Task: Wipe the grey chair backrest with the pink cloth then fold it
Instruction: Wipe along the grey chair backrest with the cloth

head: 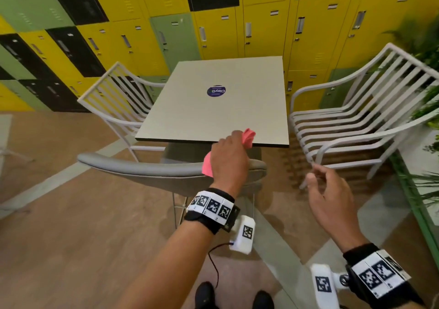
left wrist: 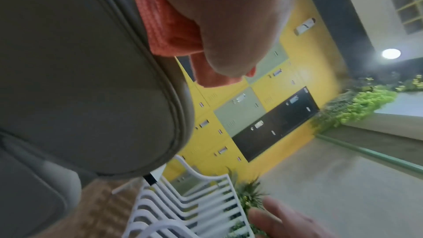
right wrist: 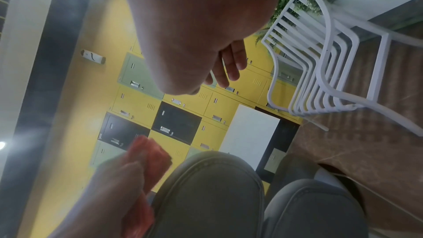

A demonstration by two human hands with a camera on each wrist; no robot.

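So from the head cam I've got my left hand bunched around the pink cloth, sitting right on the top edge of the grey chair backrest near its right end. Cloth pokes out both sides of the fist: one tuft up toward the table, another flap hanging down the left side of the hand over the backrest. My right hand is just floating off to the right, apart from the chair, holding nothing, fingers loosely curled.

The left wrist cam is where you actually see contact: the cloth is squashed between my palm and the backrest's piped edge. Head cam hides that under the back of the hand. It also catches my right fingertips at the bottom.

Right wrist view shows the right hand's fingers hanging slightly apart, not touching anything, plus the cloth in the left fist beside the backrest.

White slatted chair sits to the right, another white slatted chair on the left of the table, and lockers behind.
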